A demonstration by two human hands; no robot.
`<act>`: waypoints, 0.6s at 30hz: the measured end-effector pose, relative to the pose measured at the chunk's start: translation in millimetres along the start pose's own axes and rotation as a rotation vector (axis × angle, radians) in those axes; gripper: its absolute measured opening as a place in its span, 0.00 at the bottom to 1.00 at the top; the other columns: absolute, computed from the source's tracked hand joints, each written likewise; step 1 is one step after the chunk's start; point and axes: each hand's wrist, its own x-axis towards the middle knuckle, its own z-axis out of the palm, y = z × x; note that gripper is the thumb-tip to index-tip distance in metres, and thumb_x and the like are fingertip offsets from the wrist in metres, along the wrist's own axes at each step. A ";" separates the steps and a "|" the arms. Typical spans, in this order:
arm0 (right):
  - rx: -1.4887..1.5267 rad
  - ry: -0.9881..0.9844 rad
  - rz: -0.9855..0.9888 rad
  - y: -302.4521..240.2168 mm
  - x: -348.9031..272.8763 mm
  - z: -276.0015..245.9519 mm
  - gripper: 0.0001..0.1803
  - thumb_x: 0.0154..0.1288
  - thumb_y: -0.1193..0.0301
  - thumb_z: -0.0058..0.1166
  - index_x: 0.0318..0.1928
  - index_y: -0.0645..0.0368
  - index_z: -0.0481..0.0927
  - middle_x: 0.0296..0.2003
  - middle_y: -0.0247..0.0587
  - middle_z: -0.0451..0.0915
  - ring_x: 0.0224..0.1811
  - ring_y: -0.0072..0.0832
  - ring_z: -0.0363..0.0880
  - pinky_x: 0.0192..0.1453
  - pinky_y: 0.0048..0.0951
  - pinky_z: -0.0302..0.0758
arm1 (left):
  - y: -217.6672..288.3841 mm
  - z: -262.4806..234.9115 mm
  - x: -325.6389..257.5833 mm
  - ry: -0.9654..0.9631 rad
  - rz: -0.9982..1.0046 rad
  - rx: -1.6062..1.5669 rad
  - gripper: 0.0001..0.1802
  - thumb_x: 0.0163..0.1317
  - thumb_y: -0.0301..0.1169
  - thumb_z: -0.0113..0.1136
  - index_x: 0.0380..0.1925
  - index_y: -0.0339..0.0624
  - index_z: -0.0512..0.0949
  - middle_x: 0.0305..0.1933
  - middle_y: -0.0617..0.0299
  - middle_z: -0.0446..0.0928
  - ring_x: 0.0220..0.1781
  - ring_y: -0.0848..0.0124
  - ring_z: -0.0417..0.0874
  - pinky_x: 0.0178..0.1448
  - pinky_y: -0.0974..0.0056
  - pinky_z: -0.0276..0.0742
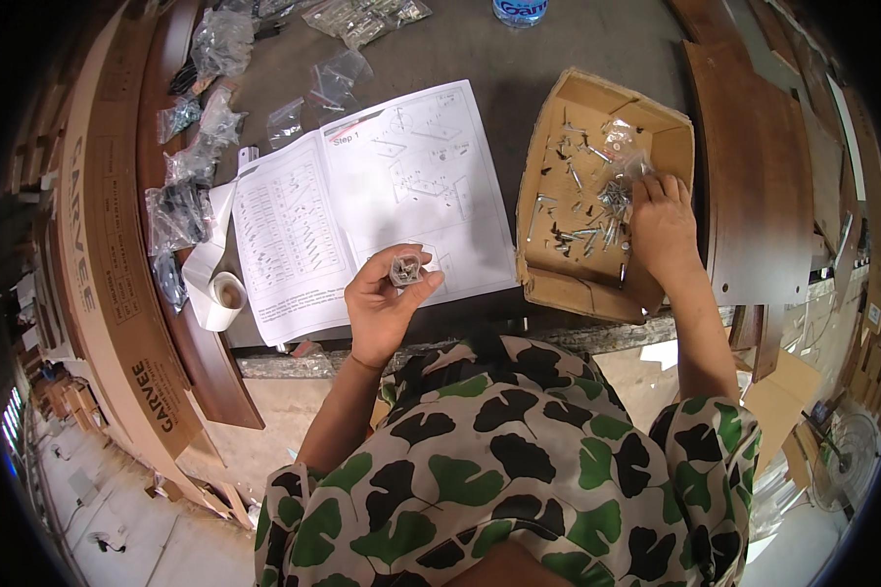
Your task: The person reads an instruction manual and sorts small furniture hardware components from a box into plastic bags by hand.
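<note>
My left hand (pixel 387 308) is closed round a small clear plastic bag (pixel 405 269), its mouth turned up and small metal pieces inside. It is held above the lower edge of an open instruction booklet (pixel 416 186) with printed drawings. My right hand (pixel 664 225) reaches into a shallow cardboard box (pixel 548 117) at its right side. Its fingers are bent down together at a pile of screws (pixel 612 196), and their tips are hidden. A clear plastic bag (pixel 628 147) lies in the box beside those fingers. Loose screws and small dark fittings are scattered across the box bottom.
Several clear hardware bags (pixel 220 44) line the table's left side, near a white paper roll (pixel 227 292). A bottle (pixel 521 10) stands at the far edge. Brown boards (pixel 754 176) lie right of the box; a long carton (pixel 117 235) runs along the left.
</note>
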 end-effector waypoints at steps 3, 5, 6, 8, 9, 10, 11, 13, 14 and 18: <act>0.055 -0.145 0.011 -13.7 -17.7 -9.1 0.10 0.53 0.74 0.52 0.36 0.63 0.79 0.44 0.50 0.79 0.52 0.44 0.73 0.59 0.41 0.68 | -0.5 -1.5 -3.9 0.005 0.017 -0.011 0.18 0.52 0.16 0.66 0.44 0.34 0.76 0.41 0.61 0.79 0.41 0.77 0.77 0.49 0.70 0.74; 0.299 -0.229 -0.031 -26.7 -33.2 -16.6 0.11 0.55 0.74 0.51 0.38 0.64 0.79 0.45 0.51 0.78 0.54 0.45 0.73 0.59 0.41 0.69 | -2.3 -2.7 -6.2 0.008 0.023 -0.017 0.18 0.52 0.15 0.66 0.44 0.34 0.76 0.42 0.61 0.78 0.39 0.78 0.77 0.48 0.70 0.74; 0.420 -0.272 -0.052 -31.5 -38.1 -19.6 0.11 0.55 0.74 0.51 0.39 0.64 0.79 0.46 0.52 0.78 0.54 0.45 0.73 0.59 0.41 0.69 | -4.7 -4.1 -8.1 0.009 0.022 -0.017 0.18 0.52 0.15 0.66 0.44 0.34 0.76 0.42 0.61 0.78 0.39 0.78 0.77 0.48 0.70 0.74; 0.723 -0.274 -0.073 -37.5 -40.6 -25.6 0.14 0.56 0.76 0.51 0.43 0.64 0.78 0.47 0.53 0.78 0.53 0.47 0.74 0.58 0.41 0.70 | -6.3 -4.6 -9.8 0.003 0.027 -0.019 0.18 0.52 0.15 0.66 0.45 0.34 0.76 0.42 0.61 0.79 0.39 0.78 0.77 0.48 0.71 0.74; 0.878 -0.274 -0.084 -39.5 -41.7 -26.6 0.15 0.56 0.76 0.51 0.45 0.64 0.78 0.48 0.53 0.77 0.53 0.48 0.74 0.57 0.41 0.71 | -6.2 -5.3 -11.1 -0.003 0.030 -0.018 0.18 0.52 0.15 0.66 0.45 0.34 0.76 0.41 0.61 0.79 0.39 0.78 0.77 0.48 0.71 0.74; 0.886 -0.197 -0.036 -37.6 -41.4 -23.7 0.16 0.56 0.77 0.52 0.47 0.64 0.77 0.48 0.53 0.77 0.52 0.49 0.75 0.56 0.41 0.72 | -5.9 -5.7 -11.6 -0.009 0.033 -0.017 0.18 0.52 0.15 0.66 0.45 0.33 0.76 0.41 0.61 0.79 0.39 0.77 0.77 0.48 0.71 0.74; 0.893 -0.120 0.011 -33.0 -38.7 -18.1 0.17 0.56 0.77 0.53 0.48 0.63 0.77 0.48 0.54 0.77 0.51 0.49 0.75 0.55 0.42 0.73 | -5.5 -5.4 -11.7 -0.008 0.022 -0.027 0.18 0.52 0.16 0.66 0.44 0.34 0.76 0.41 0.61 0.79 0.40 0.77 0.78 0.48 0.70 0.75; 0.841 0.078 0.113 -25.3 -27.8 -13.1 0.19 0.56 0.78 0.54 0.50 0.63 0.75 0.53 0.55 0.74 0.47 0.52 0.77 0.52 0.44 0.74 | -4.0 -4.7 -13.4 -0.006 -0.002 -0.045 0.17 0.52 0.16 0.65 0.44 0.34 0.77 0.40 0.61 0.80 0.43 0.75 0.78 0.50 0.69 0.75; 0.778 0.112 0.263 -24.5 -19.3 -15.8 0.23 0.57 0.77 0.53 0.55 0.61 0.70 0.57 0.59 0.68 0.48 0.55 0.76 0.52 0.44 0.75 | -2.7 -3.8 -14.2 -0.009 0.001 -0.043 0.17 0.52 0.16 0.65 0.44 0.34 0.77 0.40 0.61 0.80 0.42 0.75 0.78 0.50 0.69 0.75; 0.414 0.095 0.265 5.4 13.2 15.4 0.30 0.56 0.76 0.55 0.59 0.68 0.61 0.57 0.65 0.66 0.45 0.56 0.77 0.52 0.45 0.75 | -1.7 -1.3 -12.9 -0.040 -0.002 -0.048 0.17 0.52 0.16 0.66 0.44 0.35 0.77 0.41 0.61 0.80 0.42 0.75 0.79 0.49 0.69 0.75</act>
